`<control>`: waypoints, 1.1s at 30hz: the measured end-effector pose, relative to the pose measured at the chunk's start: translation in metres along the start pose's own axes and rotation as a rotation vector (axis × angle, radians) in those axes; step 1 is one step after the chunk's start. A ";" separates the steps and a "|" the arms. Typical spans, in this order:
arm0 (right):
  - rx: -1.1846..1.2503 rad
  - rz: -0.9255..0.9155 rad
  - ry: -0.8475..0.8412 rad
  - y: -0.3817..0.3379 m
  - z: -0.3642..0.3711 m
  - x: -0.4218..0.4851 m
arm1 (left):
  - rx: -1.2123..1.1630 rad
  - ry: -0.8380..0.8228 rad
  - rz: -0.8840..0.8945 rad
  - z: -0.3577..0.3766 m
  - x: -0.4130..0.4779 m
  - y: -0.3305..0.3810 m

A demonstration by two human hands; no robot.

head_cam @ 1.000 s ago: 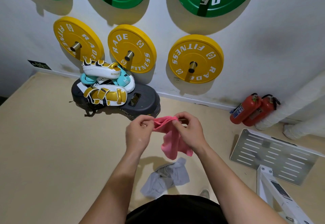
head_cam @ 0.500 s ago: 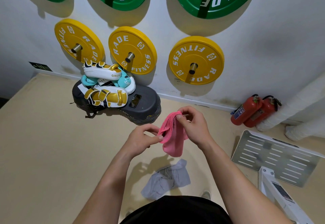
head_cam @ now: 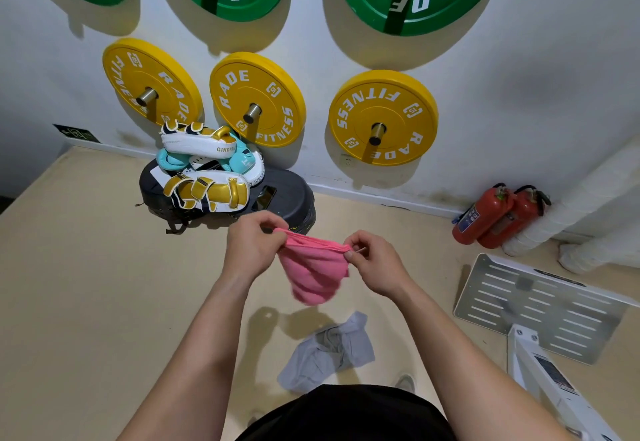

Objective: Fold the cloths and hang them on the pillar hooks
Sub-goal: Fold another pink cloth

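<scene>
A pink cloth hangs in the air between my hands, folded over, its top edge stretched level. My left hand pinches the left end of that edge. The right end is pinched by my right hand. Below them a grey cloth lies crumpled on the beige floor, close to my feet. No pillar hooks are in view.
Yellow weight plates and green ones hang on pegs on the white wall. Boxing pads are piled on a black pad at the wall. Two red fire extinguishers lean at the right. A slotted metal plate with a white frame lies on the floor at the right.
My hands have pulled apart sideways, stretching the pink cloth's top edge out level. Half a second ago the left hand sat lower, with the cloth bunched narrow.
</scene>
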State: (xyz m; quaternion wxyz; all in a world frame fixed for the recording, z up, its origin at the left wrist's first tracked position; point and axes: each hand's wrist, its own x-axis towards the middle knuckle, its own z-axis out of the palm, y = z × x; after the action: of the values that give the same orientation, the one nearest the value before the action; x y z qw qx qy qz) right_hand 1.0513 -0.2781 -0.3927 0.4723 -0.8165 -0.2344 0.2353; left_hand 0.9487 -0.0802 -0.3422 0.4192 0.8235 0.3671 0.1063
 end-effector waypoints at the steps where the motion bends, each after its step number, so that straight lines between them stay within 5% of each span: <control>1: -0.041 0.010 0.002 0.002 0.002 0.000 | 0.030 -0.008 0.014 -0.002 0.001 0.005; 14: 0.003 -0.086 0.123 -0.019 -0.011 0.011 | 0.033 -0.132 -0.061 -0.009 -0.006 0.003; 21: 0.158 0.002 0.148 -0.014 -0.018 0.011 | 0.068 -0.263 0.116 -0.008 -0.016 0.005; 24: 0.191 0.033 0.086 -0.011 -0.022 0.009 | -0.005 -0.169 0.171 -0.005 -0.019 0.008; 28: 0.339 0.113 -0.167 -0.014 -0.042 -0.002 | -0.201 -0.265 0.189 -0.002 -0.023 0.017; 33: 0.160 0.000 -0.383 -0.032 -0.055 -0.006 | -0.291 -0.297 0.271 0.006 -0.026 0.029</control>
State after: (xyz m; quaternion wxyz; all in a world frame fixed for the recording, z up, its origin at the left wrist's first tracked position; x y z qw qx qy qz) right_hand 1.0752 -0.3038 -0.3389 0.4824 -0.7168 -0.3006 0.4038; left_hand 0.9480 -0.1126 -0.3206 0.5648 0.8027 0.1685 0.0909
